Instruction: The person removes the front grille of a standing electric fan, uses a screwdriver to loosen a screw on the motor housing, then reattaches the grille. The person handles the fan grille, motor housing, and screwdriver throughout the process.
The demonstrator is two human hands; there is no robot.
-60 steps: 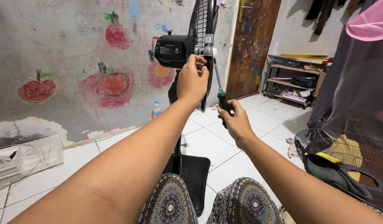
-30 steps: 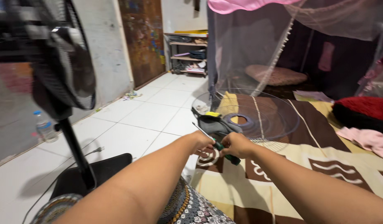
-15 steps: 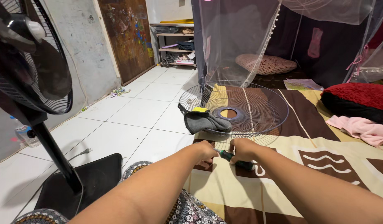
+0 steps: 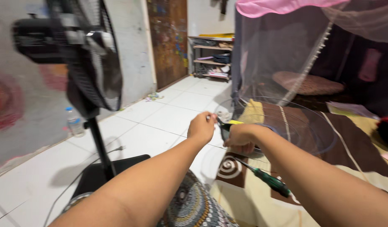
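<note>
Both hands (image 4: 201, 126) on fan grille (image 4: 282, 126) (screwdriver (image 4: 264, 178) beside)

floor (image 4: 168, 122): glossy tile | fan guard (image 4: 286, 126): thin wire (metal) | blanket (image 4: 362, 155): cloth

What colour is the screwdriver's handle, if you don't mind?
Green and black; the screwdriver shows best in the head view.

Blurred, hidden and cropped parts of the view.
Standing fan (image 4: 82, 63) motion-blurred, head cropped at top edge; right hand (image 4: 240, 138) fingers hidden behind wire fan guard (image 4: 286, 126) rim; screwdriver (image 4: 265, 180) tip indistinct; shelf (image 4: 213, 56) contents too small to tell.
</note>
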